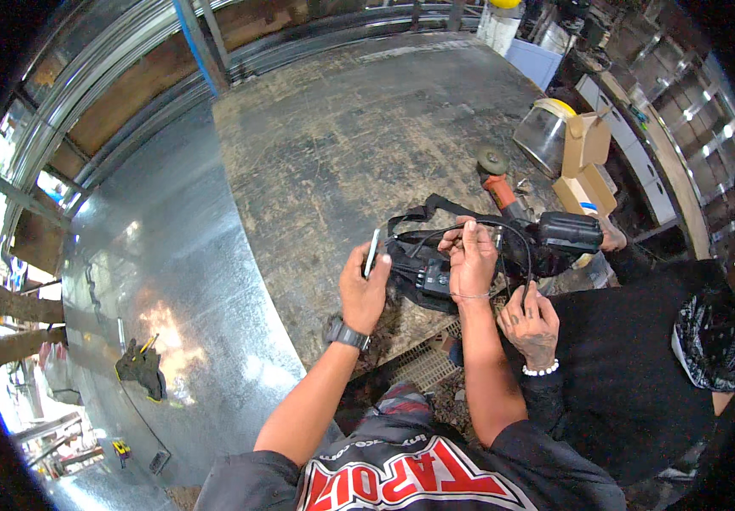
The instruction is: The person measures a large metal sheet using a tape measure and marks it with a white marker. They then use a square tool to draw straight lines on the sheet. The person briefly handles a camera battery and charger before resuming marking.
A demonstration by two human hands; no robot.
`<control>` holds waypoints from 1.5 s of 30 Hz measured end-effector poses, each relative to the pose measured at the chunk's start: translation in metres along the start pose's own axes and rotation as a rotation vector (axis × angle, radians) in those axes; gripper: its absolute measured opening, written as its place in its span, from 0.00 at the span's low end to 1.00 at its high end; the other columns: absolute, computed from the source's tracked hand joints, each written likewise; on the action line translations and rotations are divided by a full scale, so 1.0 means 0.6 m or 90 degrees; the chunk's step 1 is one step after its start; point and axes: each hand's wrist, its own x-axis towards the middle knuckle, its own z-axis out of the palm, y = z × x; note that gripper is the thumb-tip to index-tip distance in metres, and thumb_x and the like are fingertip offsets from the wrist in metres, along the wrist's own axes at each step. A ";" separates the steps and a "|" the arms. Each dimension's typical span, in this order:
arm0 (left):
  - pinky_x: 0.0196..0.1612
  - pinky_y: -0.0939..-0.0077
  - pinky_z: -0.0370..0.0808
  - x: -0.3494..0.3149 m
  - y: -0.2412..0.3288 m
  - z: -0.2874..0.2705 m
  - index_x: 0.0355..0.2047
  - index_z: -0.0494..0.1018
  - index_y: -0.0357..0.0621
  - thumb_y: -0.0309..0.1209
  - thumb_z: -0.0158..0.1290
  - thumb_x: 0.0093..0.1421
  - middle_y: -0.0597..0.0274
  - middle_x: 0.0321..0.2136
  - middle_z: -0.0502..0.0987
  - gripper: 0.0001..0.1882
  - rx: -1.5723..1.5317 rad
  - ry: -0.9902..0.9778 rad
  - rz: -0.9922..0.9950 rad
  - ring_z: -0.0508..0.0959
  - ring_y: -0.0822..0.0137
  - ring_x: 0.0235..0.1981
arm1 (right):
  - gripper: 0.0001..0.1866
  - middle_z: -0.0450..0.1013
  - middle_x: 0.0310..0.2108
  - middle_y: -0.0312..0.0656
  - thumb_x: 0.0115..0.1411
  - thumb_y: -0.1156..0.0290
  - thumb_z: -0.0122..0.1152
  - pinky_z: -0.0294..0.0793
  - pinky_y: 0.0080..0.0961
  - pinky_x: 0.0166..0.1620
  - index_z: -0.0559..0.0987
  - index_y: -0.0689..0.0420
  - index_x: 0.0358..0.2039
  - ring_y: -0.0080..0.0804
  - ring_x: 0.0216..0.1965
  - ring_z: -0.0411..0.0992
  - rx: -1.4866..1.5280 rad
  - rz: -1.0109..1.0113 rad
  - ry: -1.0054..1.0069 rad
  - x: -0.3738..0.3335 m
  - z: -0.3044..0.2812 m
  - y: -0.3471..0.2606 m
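My left hand (362,292) is closed on a slim pale object (372,253), seen edge-on and too narrow to name. To its right, my right hand (472,266) is raised with the palm toward me and its fingers bent at a thin black cable (512,226). The cable appears pinched in the fingertips. Between and behind my hands lies a black bag with straps (423,281), at the table's near edge. Close by on the right, a co-worker's hand (531,330) with a white bead bracelet touches the looping cable.
An orange angle grinder (498,187) rests on the worn wooden table (342,145). Beyond it are a clear face shield (543,134) and an open cardboard box (587,162). A shiny metal sheet (180,255) on the left carries dark gloves (141,371). The co-worker crowds my right side.
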 end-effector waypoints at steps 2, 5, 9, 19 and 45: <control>0.43 0.76 0.74 0.014 -0.002 -0.007 0.50 0.79 0.35 0.30 0.60 0.68 0.67 0.36 0.79 0.13 -0.067 -0.022 -0.048 0.74 0.76 0.37 | 0.16 0.80 0.32 0.42 0.76 0.59 0.59 0.79 0.30 0.37 0.79 0.61 0.49 0.30 0.31 0.77 -0.001 0.015 -0.005 -0.006 0.017 -0.006; 0.41 0.78 0.73 0.020 0.000 -0.007 0.48 0.81 0.37 0.32 0.64 0.66 0.67 0.35 0.80 0.14 -0.140 -0.080 -0.109 0.74 0.76 0.35 | 0.17 0.81 0.32 0.43 0.75 0.59 0.59 0.79 0.29 0.37 0.80 0.63 0.49 0.29 0.31 0.78 -0.074 0.035 0.026 -0.005 0.024 -0.007; 0.41 0.69 0.78 0.014 0.010 0.004 0.45 0.83 0.39 0.35 0.70 0.59 0.54 0.37 0.85 0.17 0.173 -0.119 0.117 0.83 0.62 0.36 | 0.18 0.81 0.32 0.44 0.75 0.59 0.60 0.78 0.26 0.36 0.81 0.64 0.47 0.28 0.29 0.78 -0.163 0.061 0.026 -0.007 0.022 -0.015; 0.37 0.61 0.78 0.057 -0.094 0.042 0.38 0.84 0.35 0.32 0.68 0.56 0.43 0.27 0.83 0.14 0.264 -0.222 -0.125 0.84 0.54 0.29 | 0.23 0.78 0.56 0.46 0.69 0.64 0.66 0.74 0.39 0.58 0.79 0.58 0.61 0.42 0.55 0.76 -0.876 -0.102 -0.175 -0.002 -0.060 -0.002; 0.37 0.63 0.77 -0.008 -0.231 0.118 0.39 0.85 0.34 0.31 0.66 0.59 0.47 0.28 0.85 0.12 0.097 -0.148 -0.264 0.83 0.64 0.30 | 0.25 0.81 0.50 0.42 0.74 0.57 0.61 0.75 0.30 0.54 0.78 0.63 0.61 0.28 0.48 0.77 -0.607 0.163 0.047 0.093 -0.087 0.032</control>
